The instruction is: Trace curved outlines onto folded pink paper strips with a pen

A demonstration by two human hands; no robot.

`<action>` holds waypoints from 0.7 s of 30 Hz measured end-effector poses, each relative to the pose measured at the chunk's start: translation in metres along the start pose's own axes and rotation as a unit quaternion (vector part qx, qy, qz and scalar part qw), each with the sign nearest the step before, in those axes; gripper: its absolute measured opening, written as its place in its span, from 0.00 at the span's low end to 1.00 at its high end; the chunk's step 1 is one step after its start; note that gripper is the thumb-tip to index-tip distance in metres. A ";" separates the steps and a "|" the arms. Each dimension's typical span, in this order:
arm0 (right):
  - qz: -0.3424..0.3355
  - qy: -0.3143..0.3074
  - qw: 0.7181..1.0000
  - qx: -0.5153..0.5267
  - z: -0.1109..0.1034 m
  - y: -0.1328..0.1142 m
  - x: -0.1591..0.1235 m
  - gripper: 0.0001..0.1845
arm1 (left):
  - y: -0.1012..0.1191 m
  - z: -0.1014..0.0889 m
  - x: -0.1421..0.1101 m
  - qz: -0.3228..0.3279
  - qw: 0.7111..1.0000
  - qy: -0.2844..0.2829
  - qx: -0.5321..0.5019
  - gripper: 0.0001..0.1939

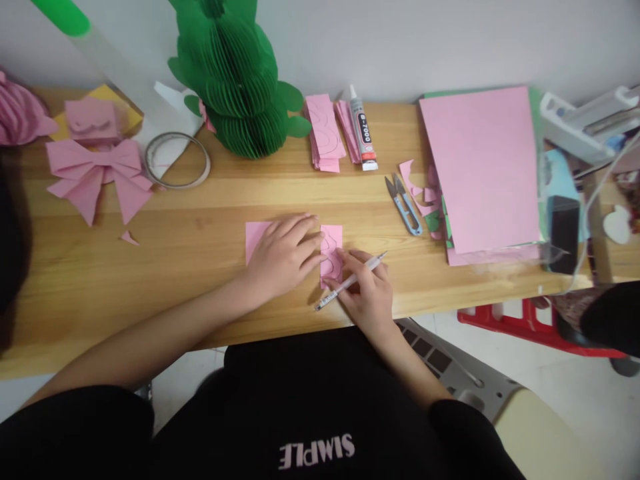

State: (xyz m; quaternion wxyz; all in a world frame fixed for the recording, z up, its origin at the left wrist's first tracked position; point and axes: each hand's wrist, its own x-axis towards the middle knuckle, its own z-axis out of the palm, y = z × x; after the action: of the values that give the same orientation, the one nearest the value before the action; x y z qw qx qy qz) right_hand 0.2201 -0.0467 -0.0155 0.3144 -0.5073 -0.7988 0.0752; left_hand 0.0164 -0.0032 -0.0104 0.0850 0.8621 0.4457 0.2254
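My left hand (286, 257) lies with its fingers stretched out, partly covering a pink paper piece (257, 239); its fingertips reach the edge of a narrow pink paper strip (331, 233). Curved outlines are drawn on that strip. In my right hand (369, 293) a slim white pen (350, 280) rests slantwise, its tip pointing down to the left. The thumb and a finger of this hand also touch the strip's right side. Above it are a stack of pink strips with drawn outlines (325, 130), a glue tube (363, 130) and blue-handled thread snips (404, 205).
Pink sheets (485, 167) lie at the right beside paper scraps (415, 190). A green honeycomb paper figure (240, 87) stands at the back. A tape roll (203, 175) and a pink paper bow (100, 170) are at the left. A dark phone-like object (563, 233) lies far right.
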 end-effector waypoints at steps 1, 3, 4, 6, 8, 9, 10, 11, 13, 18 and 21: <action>0.003 -0.002 1.000 0.001 0.000 0.000 0.000 0.22 | 0.000 0.000 0.001 -0.002 1.000 0.000 0.002 0.13; 0.005 -0.002 1.000 -0.001 0.000 0.000 -0.001 0.21 | 0.000 -0.001 0.005 -0.007 1.000 -0.006 0.005 0.13; 0.005 -0.002 1.000 -0.003 0.000 0.000 0.000 0.21 | -0.001 -0.001 0.007 -0.008 1.000 -0.012 0.007 0.13; 0.006 -0.002 1.000 -0.005 0.000 -0.001 0.000 0.21 | -0.001 -0.002 0.011 -0.009 1.000 -0.024 0.014 0.12; 0.005 -0.005 1.000 0.001 0.000 -0.001 0.000 0.23 | -0.002 -0.004 0.014 -0.007 0.999 -0.032 0.023 0.11; 0.002 -0.006 1.000 0.007 0.000 0.000 0.000 0.24 | -0.002 -0.004 0.015 -0.006 0.999 -0.033 0.025 0.10; -0.001 -0.005 1.000 0.014 0.000 0.000 -0.001 0.25 | -0.002 -0.005 0.016 -0.005 0.999 -0.034 0.026 0.10; -0.001 -0.003 1.000 0.024 -0.001 0.000 -0.002 0.26 | -0.001 -0.005 0.016 -0.005 0.999 -0.033 0.025 0.10; 0.000 0.004 0.999 0.052 -0.004 0.001 -0.004 0.26 | -0.001 -0.005 0.016 -0.005 0.999 -0.032 0.020 0.11; -0.042 -0.034 0.996 0.065 -0.013 -0.003 -0.010 0.19 | 0.001 -0.003 0.011 -0.007 0.999 -0.024 0.020 0.11; -0.045 -0.062 0.997 0.025 -0.017 -0.005 -0.010 0.19 | 0.002 -0.002 0.011 0.005 0.999 -0.017 0.035 0.12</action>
State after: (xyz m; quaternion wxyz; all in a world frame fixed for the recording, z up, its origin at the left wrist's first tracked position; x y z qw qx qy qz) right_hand 0.2289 -0.0611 -0.0036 0.2803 -0.4570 -0.8367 0.1121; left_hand 0.0220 0.0042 -0.0046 0.0611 0.8705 0.4478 0.1949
